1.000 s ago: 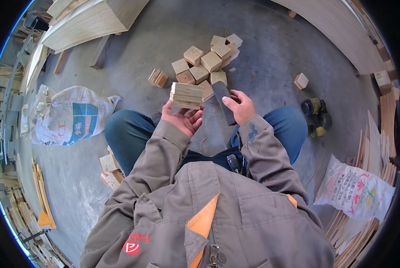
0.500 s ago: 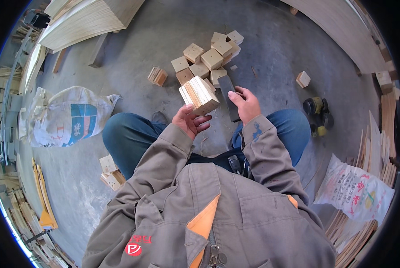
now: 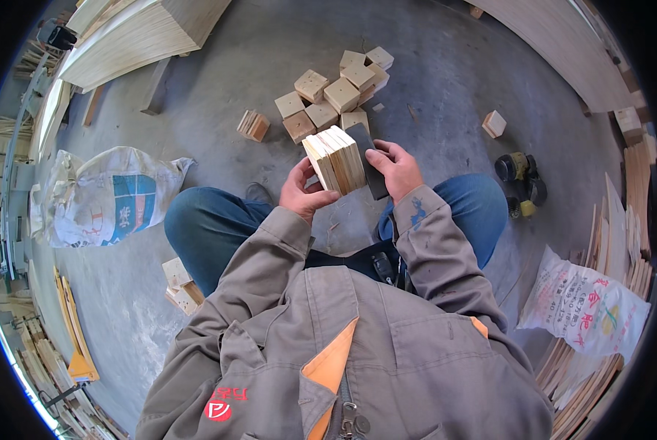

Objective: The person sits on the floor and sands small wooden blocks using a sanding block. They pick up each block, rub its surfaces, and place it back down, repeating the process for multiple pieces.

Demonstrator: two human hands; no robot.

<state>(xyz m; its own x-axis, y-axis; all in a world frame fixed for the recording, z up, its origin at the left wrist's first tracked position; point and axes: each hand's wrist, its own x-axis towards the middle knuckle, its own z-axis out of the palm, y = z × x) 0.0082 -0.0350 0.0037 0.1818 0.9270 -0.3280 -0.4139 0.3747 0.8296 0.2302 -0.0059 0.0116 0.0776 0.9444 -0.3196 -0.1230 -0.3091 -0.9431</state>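
A layered plywood block point(image 3: 334, 163) is gripped in my left hand point(image 3: 304, 192), fingers on its left side and thumb along the bottom edge. Its striped edges face up toward me. My right hand point(image 3: 400, 170) is closed around a flat dark grey sanding block point(image 3: 369, 163), thumb on the near face. That dark slab stands on edge against or very close to the plywood block's right face; whether they touch is hard to tell. Just beyond the hands lies a heap of similar wooden blocks point(image 3: 342, 95) on the concrete floor.
One loose block point(image 3: 254, 125) lies left of the heap, another point(image 3: 494, 124) far right. A yellow-and-black power tool point(image 3: 520, 180) rests by my right knee. A white sack point(image 3: 97, 198) is at left, another point(image 3: 585, 304) at right. More blocks point(image 3: 182, 284) sit beside my left leg.
The plywood block has turned in my left hand, which now wraps its left side. My right hand has brought the sanding block up against or close to its right face.
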